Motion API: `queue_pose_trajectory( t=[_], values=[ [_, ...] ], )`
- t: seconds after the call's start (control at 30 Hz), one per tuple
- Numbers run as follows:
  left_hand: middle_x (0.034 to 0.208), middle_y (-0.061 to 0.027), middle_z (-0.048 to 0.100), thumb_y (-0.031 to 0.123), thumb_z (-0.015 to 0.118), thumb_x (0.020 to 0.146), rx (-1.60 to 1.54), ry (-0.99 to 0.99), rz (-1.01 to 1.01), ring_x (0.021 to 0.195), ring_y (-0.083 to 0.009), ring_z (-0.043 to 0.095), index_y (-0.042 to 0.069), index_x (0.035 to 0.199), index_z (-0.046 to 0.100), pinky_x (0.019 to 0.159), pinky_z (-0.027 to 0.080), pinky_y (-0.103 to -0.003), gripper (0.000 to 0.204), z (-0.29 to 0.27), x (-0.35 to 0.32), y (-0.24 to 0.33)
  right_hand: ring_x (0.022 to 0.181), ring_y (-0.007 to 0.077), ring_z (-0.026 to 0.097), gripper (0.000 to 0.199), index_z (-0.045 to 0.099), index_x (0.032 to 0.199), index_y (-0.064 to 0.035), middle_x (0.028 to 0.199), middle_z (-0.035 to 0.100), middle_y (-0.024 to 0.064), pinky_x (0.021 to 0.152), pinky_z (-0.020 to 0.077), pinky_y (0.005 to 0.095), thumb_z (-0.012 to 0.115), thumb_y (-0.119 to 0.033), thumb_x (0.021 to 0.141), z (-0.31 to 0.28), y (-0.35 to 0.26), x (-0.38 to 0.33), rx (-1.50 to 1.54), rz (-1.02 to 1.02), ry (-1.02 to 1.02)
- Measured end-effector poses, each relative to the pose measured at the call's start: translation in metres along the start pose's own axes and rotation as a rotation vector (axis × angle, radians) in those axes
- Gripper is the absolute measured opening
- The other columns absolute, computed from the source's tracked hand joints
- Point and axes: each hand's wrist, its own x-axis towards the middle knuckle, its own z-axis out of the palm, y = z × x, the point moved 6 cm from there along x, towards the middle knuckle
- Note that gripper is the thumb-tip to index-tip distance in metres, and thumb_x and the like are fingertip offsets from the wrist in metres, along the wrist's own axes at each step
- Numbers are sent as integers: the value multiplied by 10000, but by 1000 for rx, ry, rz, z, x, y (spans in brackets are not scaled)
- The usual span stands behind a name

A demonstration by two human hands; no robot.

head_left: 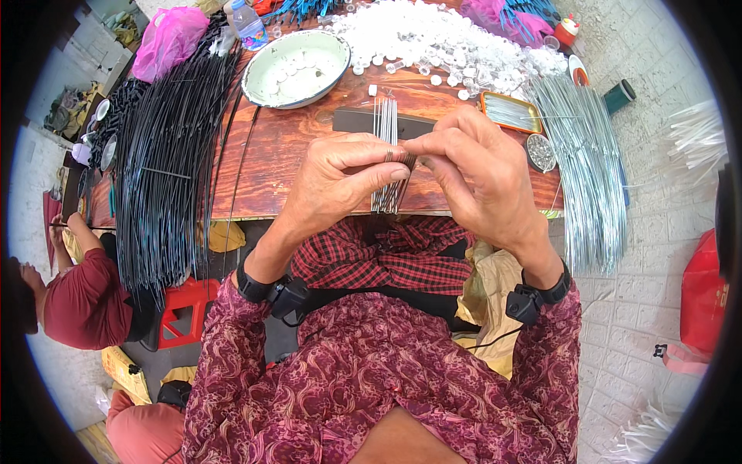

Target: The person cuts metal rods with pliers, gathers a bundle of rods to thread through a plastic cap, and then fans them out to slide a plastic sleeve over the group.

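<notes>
My left hand is closed round a flat bundle of thin rods, thumb in front and fingers behind. The rods stand side by side, silvery at the far end and dark toward me. At the bundle's right edge my right hand pinches with thumb and forefinger; what lies between those fingertips is too small to make out. Behind the bundle a dark grey flat bar lies on the wooden table. A small white cap sits just beyond it.
Long black rods overhang the table's left side, silvery rods its right. A white enamel basin and heaped small white plastic parts lie behind. An orange-rimmed tin holds thin pins. Another person works at left.
</notes>
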Motion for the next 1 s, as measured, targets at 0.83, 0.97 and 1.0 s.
queue_pose_trajectory(
  t=[0.83, 0.97, 1.0],
  values=[
    [867, -81, 719, 81, 740, 884, -1, -17, 0, 781, -143, 658, -4, 978, 762, 687, 502, -284, 129, -1, 3, -2, 797, 289, 594, 217, 685, 960, -53, 846, 581, 95, 671, 482, 394, 718, -8, 751, 7, -8, 2, -133, -137, 83],
    [846, -73, 713, 93, 735, 888, -31, -35, 23, 760, -142, 650, -7, 963, 756, 672, 500, -294, 128, 2, 3, 0, 785, 291, 588, 221, 676, 951, -50, 838, 571, 91, 667, 478, 395, 729, -25, 738, 9, -3, 2, -40, -124, 81],
    [846, -73, 713, 93, 735, 888, -31, -34, 23, 760, -142, 650, -7, 963, 756, 672, 500, -294, 128, 1, 3, 0, 784, 291, 587, 217, 670, 943, -52, 835, 568, 88, 667, 477, 393, 732, -28, 737, 9, -1, 3, 15, -90, 67]
  ],
)
